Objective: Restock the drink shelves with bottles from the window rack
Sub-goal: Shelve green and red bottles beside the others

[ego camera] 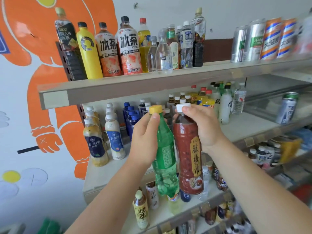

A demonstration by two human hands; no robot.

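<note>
The bottle (166, 157) in the left hand (145, 137) is clear green with a yellow cap; the one (189, 156) in the right hand (205, 127) is dark red, white-capped, with a gold label (black characters). The far left wall (50, 81) is white with an orange figure.

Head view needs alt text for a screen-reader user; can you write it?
Left hand holds a green bottle and right hand a dark red bottle, both near their caps, before stocked drink shelves.

Orange wall mural (55, 68) left; cans (263, 39) top right.
</note>
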